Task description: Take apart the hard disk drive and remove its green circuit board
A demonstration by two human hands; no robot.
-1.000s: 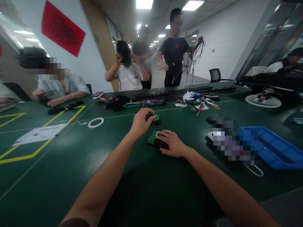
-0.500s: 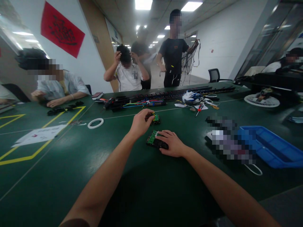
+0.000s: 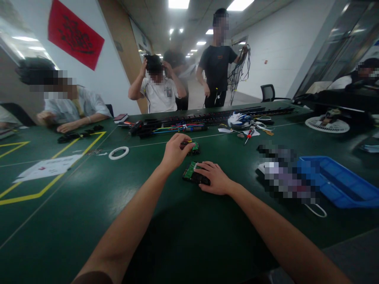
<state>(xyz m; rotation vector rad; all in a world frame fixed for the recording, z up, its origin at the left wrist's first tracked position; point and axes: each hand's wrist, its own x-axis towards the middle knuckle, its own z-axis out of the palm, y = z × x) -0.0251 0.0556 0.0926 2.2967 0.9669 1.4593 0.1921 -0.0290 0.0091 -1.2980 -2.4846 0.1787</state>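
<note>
My left hand (image 3: 175, 152) is pinched at the left end of a small green circuit board (image 3: 196, 148). A bit of yellow shows by its fingertips, and the exact contact is partly hidden by the fingers. Closer to me lies a black device with an exposed green circuit board (image 3: 189, 171), flat on the green table (image 3: 166, 244). My right hand (image 3: 215, 179) grips this device from the right, fingers stretched over its top and thumb along its near side. The hand covers the device's right part.
Black rails and coloured wires (image 3: 177, 127) lie across the table's back. A red-tipped screwdriver (image 3: 249, 136) and white-blue gloves (image 3: 239, 120) are behind right. A blue tray (image 3: 334, 173) stands at right, a white ring (image 3: 119, 153) at left. Several people are around the table.
Both hands keep nearly the same place at the boards. The standing person's lower hand has dropped slightly. The whole view has shifted a little.
</note>
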